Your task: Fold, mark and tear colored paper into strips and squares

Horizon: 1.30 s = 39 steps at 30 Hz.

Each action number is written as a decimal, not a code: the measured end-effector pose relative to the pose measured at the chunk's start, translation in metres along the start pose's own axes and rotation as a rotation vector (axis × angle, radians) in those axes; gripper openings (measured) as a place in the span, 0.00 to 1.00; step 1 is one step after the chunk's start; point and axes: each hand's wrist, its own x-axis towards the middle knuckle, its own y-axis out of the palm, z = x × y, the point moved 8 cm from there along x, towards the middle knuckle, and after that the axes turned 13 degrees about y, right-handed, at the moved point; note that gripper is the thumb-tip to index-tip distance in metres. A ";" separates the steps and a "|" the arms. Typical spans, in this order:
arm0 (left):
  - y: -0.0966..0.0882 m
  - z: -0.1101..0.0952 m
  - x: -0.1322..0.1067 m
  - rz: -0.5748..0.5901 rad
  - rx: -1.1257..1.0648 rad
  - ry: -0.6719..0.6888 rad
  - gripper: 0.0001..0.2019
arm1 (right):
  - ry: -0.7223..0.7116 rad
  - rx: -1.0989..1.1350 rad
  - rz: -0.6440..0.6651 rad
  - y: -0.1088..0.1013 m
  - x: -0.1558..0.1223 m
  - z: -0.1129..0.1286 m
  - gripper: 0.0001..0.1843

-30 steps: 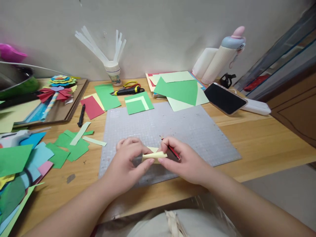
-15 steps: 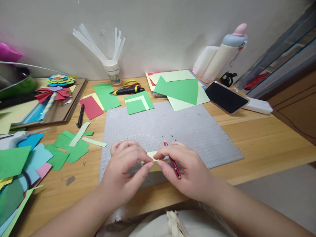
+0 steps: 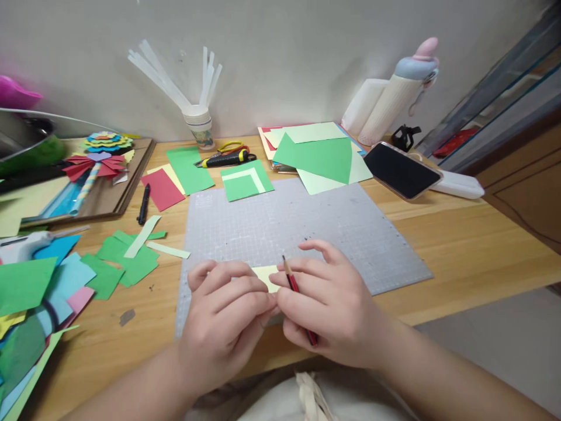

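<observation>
A small piece of pale yellow paper (image 3: pixel 266 272) is over the near part of the grey cutting mat (image 3: pixel 337 219), mostly covered by fingers. My left hand (image 3: pixel 225 318) is closed, its thumb and fingertips pinching the near edge of the paper. Right beside it, my right hand (image 3: pixel 335 298) meets the same edge with its fingertips. A red and black pencil (image 3: pixel 293 282) is tucked between the right hand's fingers, point facing away from me. The right little finger is lifted. How the paper lies beneath the fingertips is hidden.
Green paper scraps (image 3: pixel 131 263) and a black pen (image 3: pixel 143 204) lie left of the mat. Behind it are a utility knife (image 3: pixel 225 159), a green sheet (image 3: pixel 318 158) on a paper stack, and a paper cup (image 3: pixel 199 126) holding white strips. A phone (image 3: pixel 403 171) rests at right.
My right hand has turned, its fingers now more spread and the pencil steeper. My left fingers have curled further over the paper's near edge. Both hands remain together at the paper.
</observation>
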 end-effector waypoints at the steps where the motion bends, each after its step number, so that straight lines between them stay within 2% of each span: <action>1: -0.001 -0.001 0.001 0.001 0.002 0.014 0.06 | 0.000 0.006 -0.011 -0.001 -0.001 -0.001 0.06; 6: -0.002 -0.002 0.004 0.045 0.035 0.051 0.07 | 0.052 -0.027 -0.028 -0.010 -0.004 -0.023 0.08; 8: -0.004 0.001 0.004 0.041 0.019 0.032 0.08 | 0.118 -0.036 -0.061 -0.017 -0.005 -0.036 0.10; 11: -0.006 0.004 0.003 0.027 -0.015 0.008 0.08 | 0.239 0.085 -0.085 -0.024 -0.006 -0.048 0.10; 15: -0.004 0.004 0.003 0.037 -0.017 0.030 0.09 | 0.218 0.204 -0.002 -0.015 -0.004 -0.032 0.06; 18: -0.002 0.002 0.003 0.053 0.015 0.037 0.09 | 0.157 0.183 0.010 -0.007 -0.004 -0.017 0.06; 24: 0.003 -0.002 0.004 0.068 0.053 0.042 0.09 | 0.110 0.091 0.054 0.005 -0.009 -0.009 0.07; 32: 0.004 0.000 0.007 0.035 0.111 -0.003 0.06 | 0.083 0.138 0.014 0.001 -0.015 -0.009 0.08; 39: 0.001 0.011 0.003 0.052 0.163 -0.060 0.06 | 0.123 0.172 -0.056 -0.017 -0.018 -0.023 0.10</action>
